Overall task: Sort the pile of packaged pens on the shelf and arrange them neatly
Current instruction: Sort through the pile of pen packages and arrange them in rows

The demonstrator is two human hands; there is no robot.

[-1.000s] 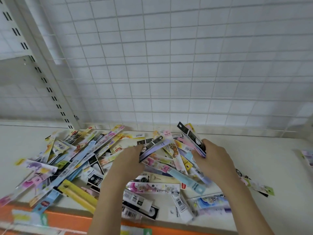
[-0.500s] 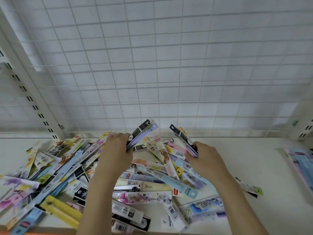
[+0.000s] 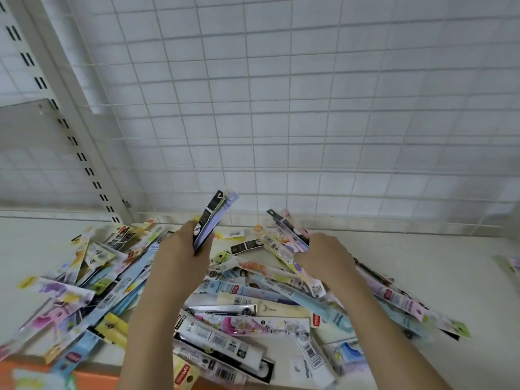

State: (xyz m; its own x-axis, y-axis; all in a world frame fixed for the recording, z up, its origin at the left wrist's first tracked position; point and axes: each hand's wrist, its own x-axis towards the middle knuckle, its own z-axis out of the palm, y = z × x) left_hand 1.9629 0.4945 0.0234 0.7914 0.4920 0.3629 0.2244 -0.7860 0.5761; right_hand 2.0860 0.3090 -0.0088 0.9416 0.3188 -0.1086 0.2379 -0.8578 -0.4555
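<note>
So both hands are up over the pile of packaged pens (image 3: 225, 305), which is sprawled across the white shelf (image 3: 436, 277) from the left edge to right of centre. The left hand (image 3: 180, 257) has its grip curled round a small bundle of packs (image 3: 213, 218), black and lilac ones standing tilted up toward the wire grid back panel (image 3: 309, 108). Only the top half of that bundle shows, the rest is buried in the fist.

The right hand (image 3: 323, 257) is gripping a fanned bunch of packs (image 3: 284, 235) too, pastel and black ones angled up and to the left. You see the back of that hand, so the fingers themselves are hidden and I can't count how many packs it's got.

Most of the print on the packs is too blurry to read, just barcodes and small red logo tags here and there. Both forearms cover a good strip of the pile. At the bottom, packs hang over the orange front edge (image 3: 92, 378) and get cut off by the frame. On the far right, well apart from the pile, another pack (image 3: 510, 266) barely pokes into view, mostly cropped. A slotted upright post (image 3: 64, 114) runs diagonally at the left.
</note>
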